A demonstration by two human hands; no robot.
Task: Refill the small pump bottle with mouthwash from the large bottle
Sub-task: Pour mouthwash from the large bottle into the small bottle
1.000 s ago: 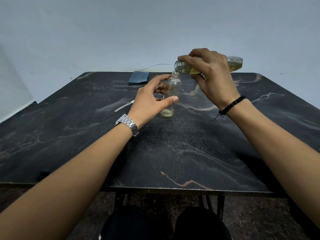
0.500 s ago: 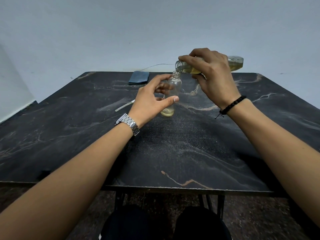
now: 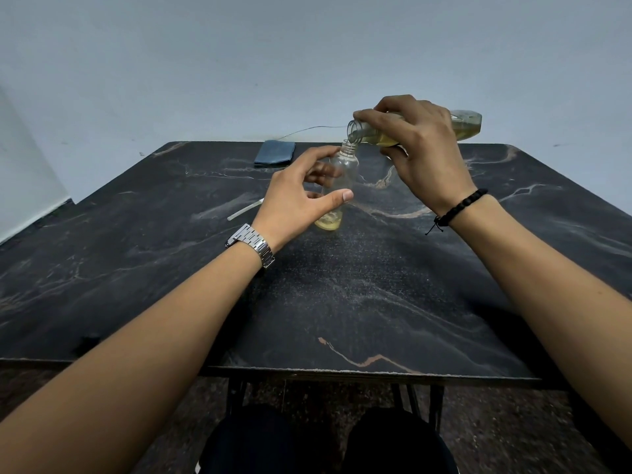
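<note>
A small clear bottle stands upright on the dark marble table, uncapped, with a thin layer of yellow liquid at its bottom. My left hand curls around it, thumb in front and fingers behind. My right hand grips the large clear bottle of yellow mouthwash, tipped almost level, its open mouth right above the small bottle's neck. A thin white pump tube lies on the table left of my left hand; the pump head is hidden.
A folded blue cloth lies at the table's far edge, with a thin wire running behind it along the grey wall. My knees show below the table's near edge.
Almost nothing has moved. Both hands and both bottles hold the same pose, with the large bottle tipped over the small one.
</note>
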